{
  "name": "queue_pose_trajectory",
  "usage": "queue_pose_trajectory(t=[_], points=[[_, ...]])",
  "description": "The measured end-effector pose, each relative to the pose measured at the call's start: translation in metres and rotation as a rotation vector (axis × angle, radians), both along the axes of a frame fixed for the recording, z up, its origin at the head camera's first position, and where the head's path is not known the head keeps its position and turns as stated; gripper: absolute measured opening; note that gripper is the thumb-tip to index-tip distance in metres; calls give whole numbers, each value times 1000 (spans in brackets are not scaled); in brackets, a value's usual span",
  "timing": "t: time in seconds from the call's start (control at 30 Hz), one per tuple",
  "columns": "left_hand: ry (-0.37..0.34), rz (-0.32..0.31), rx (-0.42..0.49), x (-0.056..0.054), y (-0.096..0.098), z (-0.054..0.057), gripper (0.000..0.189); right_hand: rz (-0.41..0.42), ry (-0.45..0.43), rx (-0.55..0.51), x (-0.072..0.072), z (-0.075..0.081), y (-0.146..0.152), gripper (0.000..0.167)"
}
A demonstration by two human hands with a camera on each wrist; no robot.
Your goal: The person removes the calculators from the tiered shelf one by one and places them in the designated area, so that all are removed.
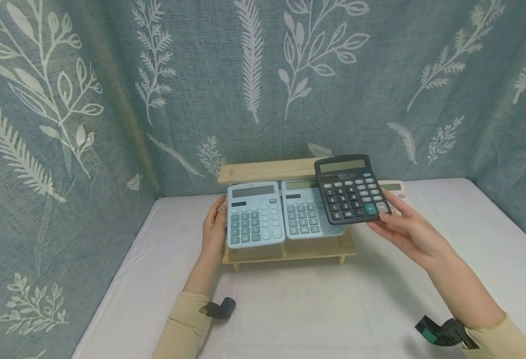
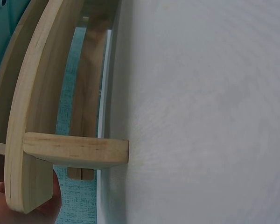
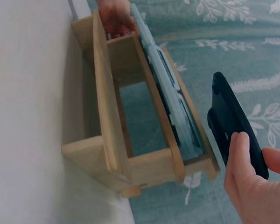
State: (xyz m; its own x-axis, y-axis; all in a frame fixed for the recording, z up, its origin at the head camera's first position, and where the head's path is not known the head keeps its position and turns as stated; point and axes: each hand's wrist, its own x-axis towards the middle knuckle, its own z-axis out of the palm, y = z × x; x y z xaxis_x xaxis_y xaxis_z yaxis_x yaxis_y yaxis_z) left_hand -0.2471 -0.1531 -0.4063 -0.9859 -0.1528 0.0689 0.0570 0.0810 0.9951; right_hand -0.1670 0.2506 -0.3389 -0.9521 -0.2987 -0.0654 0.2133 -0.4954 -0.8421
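Observation:
My right hand (image 1: 417,237) pinches a black desk calculator (image 1: 351,192) by its lower right corner, thumb on the key side and fingers behind, as the right wrist view shows. It is held up in front of the right part of a wooden rack (image 1: 289,253), overlapping a light blue calculator (image 1: 305,214) there. Another light blue calculator (image 1: 257,217) leans on the rack's left part. My left hand (image 1: 213,229) grips the left end of the rack; in the left wrist view its fingers (image 2: 49,205) curl behind the wooden end.
A pale calculator (image 1: 395,188) lies behind my right hand, partly hidden by it. A white cloth (image 1: 298,309) covers the table. Patterned blue-green curtain (image 1: 200,89) hangs behind and at both sides.

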Motion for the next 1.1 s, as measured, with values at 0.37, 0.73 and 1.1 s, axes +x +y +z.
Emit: queue_pose_trajectory(t=[0.37, 0.73, 1.1], points=[[-17, 9, -18, 1, 2, 2, 47, 11, 21, -127, 8, -11, 25, 83], [-48, 20, -32, 4, 1, 2, 48, 1, 55, -102, 11, -23, 49, 82], [-44, 13, -27, 2, 2, 2, 48, -15, 48, -119, 9, -32, 76, 83]])
